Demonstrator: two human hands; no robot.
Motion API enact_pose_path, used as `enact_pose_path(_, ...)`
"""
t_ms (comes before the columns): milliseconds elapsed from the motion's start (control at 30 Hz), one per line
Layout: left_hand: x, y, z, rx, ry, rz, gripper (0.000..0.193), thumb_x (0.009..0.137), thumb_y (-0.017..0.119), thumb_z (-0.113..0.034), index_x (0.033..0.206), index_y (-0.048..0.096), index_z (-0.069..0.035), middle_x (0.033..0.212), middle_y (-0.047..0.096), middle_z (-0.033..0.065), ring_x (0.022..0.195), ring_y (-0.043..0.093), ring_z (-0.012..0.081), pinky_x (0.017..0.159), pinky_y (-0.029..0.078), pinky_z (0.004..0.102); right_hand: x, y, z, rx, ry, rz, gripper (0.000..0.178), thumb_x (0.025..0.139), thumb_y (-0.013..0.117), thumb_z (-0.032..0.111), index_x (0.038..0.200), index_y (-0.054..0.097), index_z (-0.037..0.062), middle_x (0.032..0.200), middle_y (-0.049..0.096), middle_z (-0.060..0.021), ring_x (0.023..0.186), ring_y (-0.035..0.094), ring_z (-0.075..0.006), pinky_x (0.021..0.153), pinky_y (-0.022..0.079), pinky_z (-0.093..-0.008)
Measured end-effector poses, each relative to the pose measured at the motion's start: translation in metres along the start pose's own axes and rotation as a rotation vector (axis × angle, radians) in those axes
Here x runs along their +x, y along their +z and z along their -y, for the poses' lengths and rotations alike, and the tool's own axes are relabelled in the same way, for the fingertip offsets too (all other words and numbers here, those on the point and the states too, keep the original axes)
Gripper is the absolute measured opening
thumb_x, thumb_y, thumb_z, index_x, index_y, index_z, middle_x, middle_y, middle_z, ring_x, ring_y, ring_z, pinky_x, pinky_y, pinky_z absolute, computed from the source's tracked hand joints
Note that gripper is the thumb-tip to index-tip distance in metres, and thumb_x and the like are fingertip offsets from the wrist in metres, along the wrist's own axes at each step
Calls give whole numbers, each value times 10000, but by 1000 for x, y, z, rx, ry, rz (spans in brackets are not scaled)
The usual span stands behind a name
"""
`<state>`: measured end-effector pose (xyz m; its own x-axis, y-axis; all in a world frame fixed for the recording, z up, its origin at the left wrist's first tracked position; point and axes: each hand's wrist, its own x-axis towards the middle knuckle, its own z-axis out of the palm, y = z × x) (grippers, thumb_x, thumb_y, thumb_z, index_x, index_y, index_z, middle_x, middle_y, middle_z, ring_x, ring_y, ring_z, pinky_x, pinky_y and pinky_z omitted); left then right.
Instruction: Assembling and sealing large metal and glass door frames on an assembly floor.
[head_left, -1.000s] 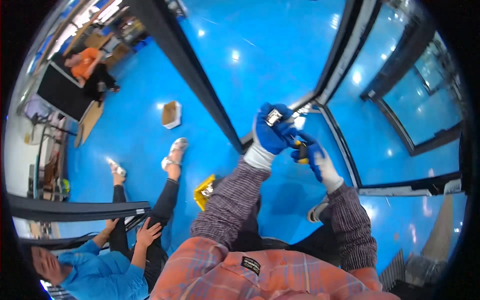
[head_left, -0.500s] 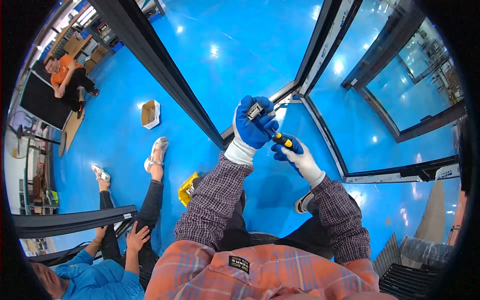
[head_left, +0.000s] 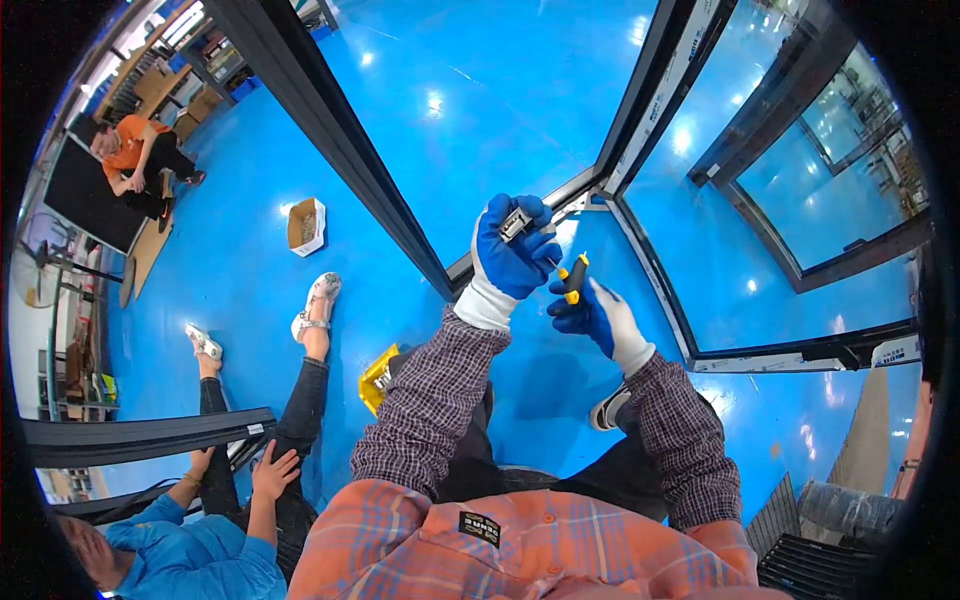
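The gloves are blue and white, the hand tool black and yellow, the small part silvery, the sleeves dark-and-white checked, the shirt orange plaid with blue lines, the frame black, the floor bright blue.

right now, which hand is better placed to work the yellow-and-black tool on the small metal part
Probably the right hand: it holds the yellow-and-black tool, close beside the left hand, which is taken up with the small metal part.
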<state>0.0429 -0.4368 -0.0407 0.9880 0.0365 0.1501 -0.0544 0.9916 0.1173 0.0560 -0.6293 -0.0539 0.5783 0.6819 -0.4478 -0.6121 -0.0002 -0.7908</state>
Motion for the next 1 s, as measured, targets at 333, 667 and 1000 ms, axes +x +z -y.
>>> enact_pose_path(333,-1,-11,-10,12,-25,39,335,914,496,-361,957,641,-61,901,613,88,556,438,122,542,401,289,-6,18,3,130,-144,25,385,929,568,230,1187,478,-41,981,620,-177,760,634,-195,661,540,-270)
enact_pose_path(667,-29,6,-26,664,70,-312,381,940,511,-377,1171,600,-88,881,586,38,677,483,101,581,402,233,-4,15,18,140,-203,42,318,900,591,148,1141,511,-42,933,616,-161,741,619,-187,638,539,-260)
enact_pose_path(1000,-57,86,-108,1618,-293,-119,317,843,635,-144,1143,621,-44,905,625,34,759,552,90,674,449,189,-30,64,56,-93,-526,298,368,759,655,27,1102,533,-24,915,633,-132,698,595,-175,600,501,-257)
